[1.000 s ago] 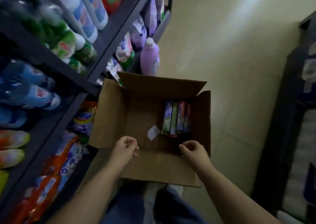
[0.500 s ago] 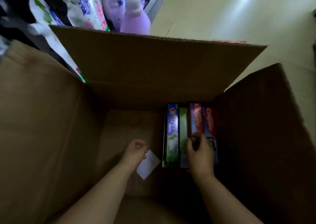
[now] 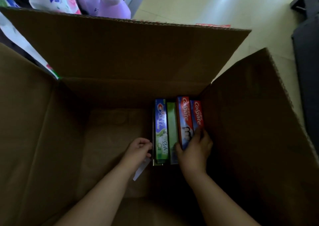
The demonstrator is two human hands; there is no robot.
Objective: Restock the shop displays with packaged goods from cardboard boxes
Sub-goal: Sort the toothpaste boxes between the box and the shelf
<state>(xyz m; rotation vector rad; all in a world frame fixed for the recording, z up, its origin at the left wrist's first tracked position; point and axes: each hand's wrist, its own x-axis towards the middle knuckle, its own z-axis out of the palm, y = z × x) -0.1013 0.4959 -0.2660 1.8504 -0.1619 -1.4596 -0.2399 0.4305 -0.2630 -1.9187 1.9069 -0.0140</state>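
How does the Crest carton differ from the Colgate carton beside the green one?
The Crest carton is blue and green; the Colgate carton is red. The right hand grips the Colgate carton; the left hand is beside the Crest carton. Both stand on edge in the cardboard box.

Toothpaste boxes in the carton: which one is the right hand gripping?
The left Colgate box, third in the row. The right hand has its thumb on that box's left edge; the Crest box and green box sit untouched.

Right hand (image 3: pixel 194 150) now grips two Colgate cartons (image 3: pixel 189 120), thumb between them and green carton (image 3: pixel 172 132). Left hand (image 3: pixel 139 150) shifted against Crest carton (image 3: pixel 161 127), covering paper slip (image 3: pixel 141 170).
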